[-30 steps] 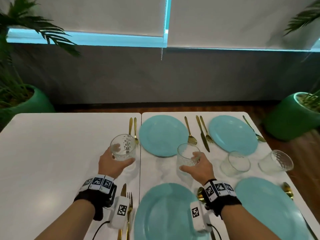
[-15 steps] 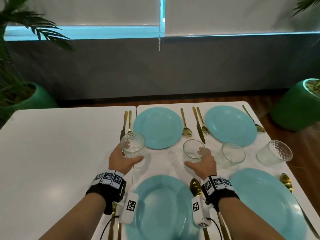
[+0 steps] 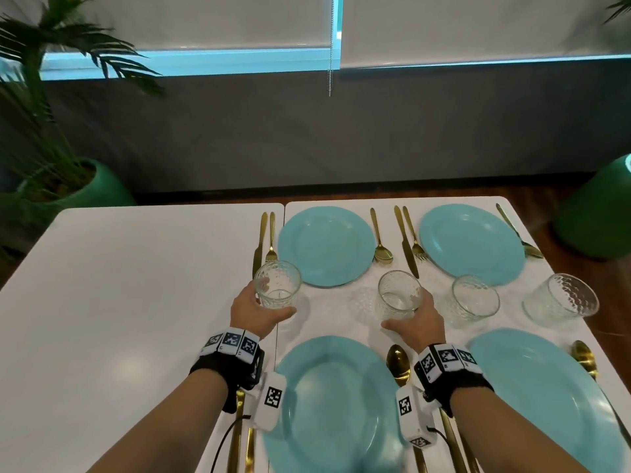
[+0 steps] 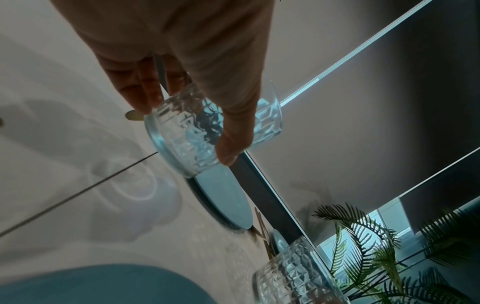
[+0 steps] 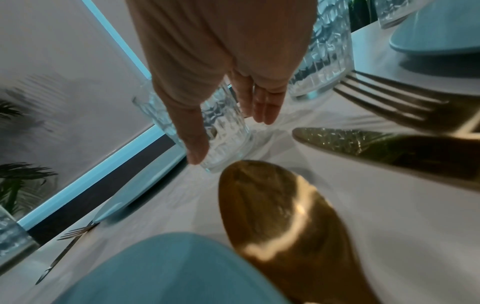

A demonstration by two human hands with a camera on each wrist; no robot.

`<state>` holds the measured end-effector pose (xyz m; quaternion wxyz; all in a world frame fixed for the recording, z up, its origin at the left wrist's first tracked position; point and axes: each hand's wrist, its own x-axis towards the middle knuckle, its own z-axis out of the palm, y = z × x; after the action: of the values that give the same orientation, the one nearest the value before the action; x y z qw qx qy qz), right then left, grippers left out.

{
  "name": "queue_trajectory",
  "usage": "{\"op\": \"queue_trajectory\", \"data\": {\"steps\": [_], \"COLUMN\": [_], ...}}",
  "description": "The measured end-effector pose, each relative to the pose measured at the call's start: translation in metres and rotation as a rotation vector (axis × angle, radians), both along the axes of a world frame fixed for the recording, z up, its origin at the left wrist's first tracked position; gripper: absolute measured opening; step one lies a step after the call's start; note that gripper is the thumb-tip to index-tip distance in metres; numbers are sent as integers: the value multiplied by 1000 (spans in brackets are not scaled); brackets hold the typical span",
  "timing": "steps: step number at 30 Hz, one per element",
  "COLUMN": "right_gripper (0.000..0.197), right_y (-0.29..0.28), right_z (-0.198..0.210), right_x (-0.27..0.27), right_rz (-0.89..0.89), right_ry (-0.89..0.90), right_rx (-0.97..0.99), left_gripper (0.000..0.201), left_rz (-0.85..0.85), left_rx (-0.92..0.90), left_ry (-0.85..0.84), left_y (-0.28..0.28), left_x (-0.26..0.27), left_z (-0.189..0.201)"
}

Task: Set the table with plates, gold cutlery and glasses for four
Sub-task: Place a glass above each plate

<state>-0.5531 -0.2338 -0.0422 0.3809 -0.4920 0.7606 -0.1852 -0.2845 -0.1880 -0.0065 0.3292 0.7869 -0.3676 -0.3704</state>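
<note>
Both hands sit in the middle of the head view, each wrapped round a patterned tumbler; the left hand [image 3: 254,310] curls fingers and thumb about the left glass [image 3: 277,285], which the left wrist view shows lifted and tilted clear of the bench [image 3: 119,302]; the right hand [image 3: 418,322] clasps the middle glass [image 3: 398,295] with thumb on one side and fingers on the other, and whether its base touches the bench I cannot tell; two more glasses stand free to the right of the frame, one [image 3: 475,300] just beside the right hand, the other [image 3: 560,302] near the right edge; four blue plates lie on the bench, two in the upper half [image 3: 326,245] [image 3: 471,244] and two in the lower half [image 3: 336,404] [image 3: 546,397]; gold cutlery flanks them, with a gold spoon [image 3: 397,365] lying just under the right wrist, between the two lower plates.
</note>
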Motion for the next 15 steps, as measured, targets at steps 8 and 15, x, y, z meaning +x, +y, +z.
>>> {"op": "queue_trajectory", "data": {"steps": [8,15], "right_gripper": [81,88], "right_y": [7,12], "right_z": [-3,-4], "right_x": [-1,-2], "right_rz": [47,63], "right_ry": [135,148], "right_rx": [18,19], "left_gripper": [78,81], "left_rz": [-11,0], "left_rx": [58,92], "left_ry": [-13,-20], "left_y": [10,14], "left_x": [11,21], "left_z": [-15,-26]}}
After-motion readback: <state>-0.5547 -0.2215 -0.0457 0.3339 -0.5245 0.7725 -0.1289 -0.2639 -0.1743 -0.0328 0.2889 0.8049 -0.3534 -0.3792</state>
